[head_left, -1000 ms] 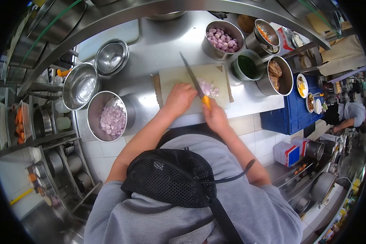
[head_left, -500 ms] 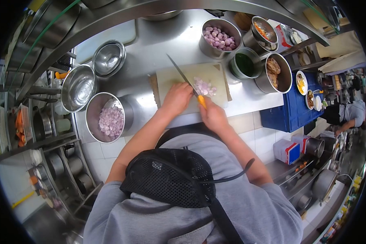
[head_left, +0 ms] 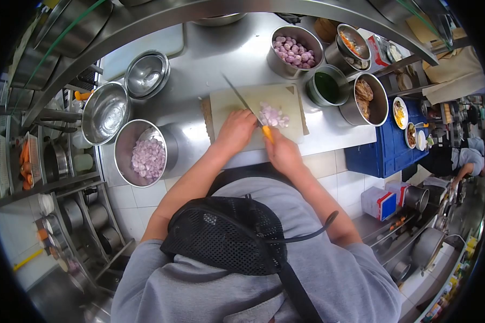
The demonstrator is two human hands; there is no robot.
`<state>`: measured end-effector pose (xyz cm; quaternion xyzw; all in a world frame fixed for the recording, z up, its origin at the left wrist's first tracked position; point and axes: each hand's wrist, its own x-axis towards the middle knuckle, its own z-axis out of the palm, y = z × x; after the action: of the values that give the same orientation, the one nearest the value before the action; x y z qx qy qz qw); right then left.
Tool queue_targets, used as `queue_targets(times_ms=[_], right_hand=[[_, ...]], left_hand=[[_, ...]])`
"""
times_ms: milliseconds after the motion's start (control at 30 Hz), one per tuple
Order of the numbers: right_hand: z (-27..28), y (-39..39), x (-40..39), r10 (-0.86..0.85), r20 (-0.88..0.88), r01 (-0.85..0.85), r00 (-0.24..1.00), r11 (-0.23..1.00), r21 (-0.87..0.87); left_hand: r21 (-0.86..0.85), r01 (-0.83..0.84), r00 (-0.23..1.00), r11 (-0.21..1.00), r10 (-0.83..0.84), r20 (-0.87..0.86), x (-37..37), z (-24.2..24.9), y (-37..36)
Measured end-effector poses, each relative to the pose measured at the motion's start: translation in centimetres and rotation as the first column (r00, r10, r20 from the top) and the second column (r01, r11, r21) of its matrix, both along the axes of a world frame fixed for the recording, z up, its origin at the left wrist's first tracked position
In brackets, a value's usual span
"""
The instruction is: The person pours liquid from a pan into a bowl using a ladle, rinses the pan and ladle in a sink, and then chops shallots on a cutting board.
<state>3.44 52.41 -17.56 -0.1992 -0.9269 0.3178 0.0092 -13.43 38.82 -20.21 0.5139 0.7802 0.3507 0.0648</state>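
My right hand [head_left: 283,152] grips the yellow handle of a kitchen knife [head_left: 235,90]. Its long blade points up and left across a pale cutting board [head_left: 225,102]. My left hand [head_left: 237,130] is closed on the board, its curled fingertips right beside the blade; whatever lies under those fingers is hidden. To the right of the blade is a small pile of chopped shallots [head_left: 275,115]. A deep steel pot [head_left: 117,156] of chopped shallots stands at the left, and another steel pot [head_left: 272,63] at the back holds whole peeled shallots [head_left: 293,51].
Nested steel bowls [head_left: 145,75] and a wide bowl [head_left: 105,114] stand left on the steel table. At right are a container of green liquid [head_left: 325,87], a pot of brown food [head_left: 364,94] and a blue crate [head_left: 361,157]. Overhead runs a shelf edge [head_left: 210,17]. A person [head_left: 466,160] stands far right.
Both hands and the knife stay almost in place at the board, with the blade shifting only slightly. The whole view has moved a little, and the person at far right has shifted position.
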Motion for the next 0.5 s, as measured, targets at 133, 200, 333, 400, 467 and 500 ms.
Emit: queue_targets(times_ms=[133,200,333,400,467,500], right_hand=[[0.25,-0.14,-0.03,0.003,-0.044,-0.003,0.999,1.0,0.011],[-0.14,-0.2,0.04,0.01,-0.022,-0.01,1.0,1.0,0.005],[0.08,-0.3,-0.1,0.005,-0.009,-0.005,1.0,1.0,0.025],[-0.01,-0.44,-0.12,0.007,-0.029,-0.007,1.0,1.0,0.014],[0.03,-0.36,0.0,0.002,-0.046,-0.002,0.999,1.0,0.006],[0.07,-0.31,-0.12,0.002,-0.016,-0.002,1.0,1.0,-0.001]], left_hand=[[0.004,0.003,1.0,1.0,-0.003,-0.012,-0.29,-0.07,-0.14],[-0.017,0.011,1.0,1.0,-0.011,-0.005,-0.2,-0.42,-0.26],[0.015,0.011,1.0,1.0,-0.011,-0.022,-0.35,-0.28,-0.28],[-0.023,0.014,1.0,1.0,-0.014,-0.019,-0.33,-0.38,-0.47],[0.022,0.002,1.0,1.0,-0.001,-0.027,-0.17,-0.2,-0.33],[0.023,0.003,1.0,1.0,-0.002,-0.027,-0.13,-0.08,-0.31]])
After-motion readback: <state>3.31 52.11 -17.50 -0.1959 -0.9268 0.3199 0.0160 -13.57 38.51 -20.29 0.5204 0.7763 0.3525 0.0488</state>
